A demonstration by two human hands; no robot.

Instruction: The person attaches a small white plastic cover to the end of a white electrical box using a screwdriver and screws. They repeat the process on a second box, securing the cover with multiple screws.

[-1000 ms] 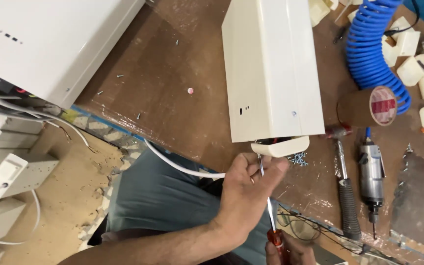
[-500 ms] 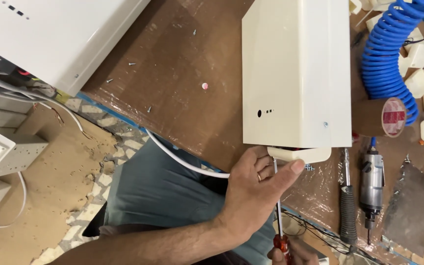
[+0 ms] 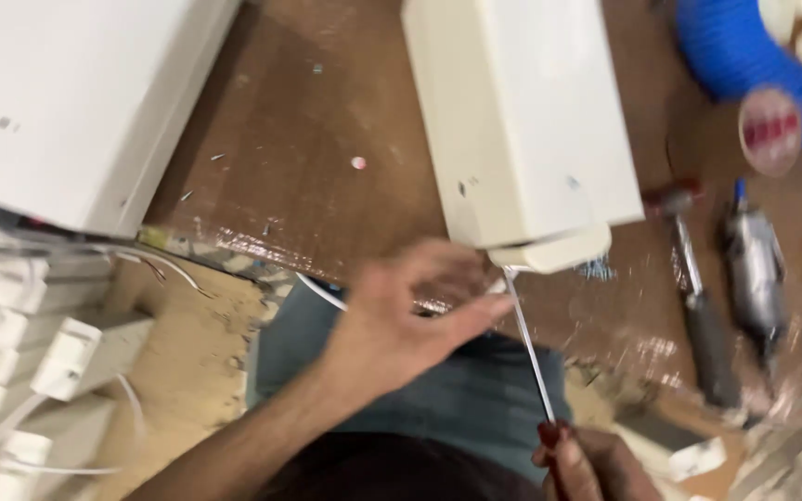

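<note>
Screwdriver [image 3: 531, 348]: thin steel shaft, dark red handle. Tip is at the near end of the cream casing [image 3: 522, 130], under its rounded end cap [image 3: 549, 252], at the near edge of the brown bench [image 3: 308, 176]. The shaft looks stiff and light; its smooth metal would likely slip in bare fingers, so the handle is the place to grip, with a fingertip steadying the shaft.

Right hand [image 3: 587, 464]: closed around the handle at the lower frame edge, mostly cut off.

Left hand [image 3: 401, 325]: fingers loosely spread, fingertips reaching to the shaft near the tip. Whether they touch or pinch it cannot be told; motion blur smears the contact.

Casing: appears a hollow shell, probably light but bulky, liable to slide on the bench.

Right of the casing: two hand tools [image 3: 730, 278], a tape roll [image 3: 770, 130], a blue coiled hose [image 3: 735, 56], all blurred. Far left: white box [image 3: 67, 102] with wires. The screw itself is hidden.
</note>
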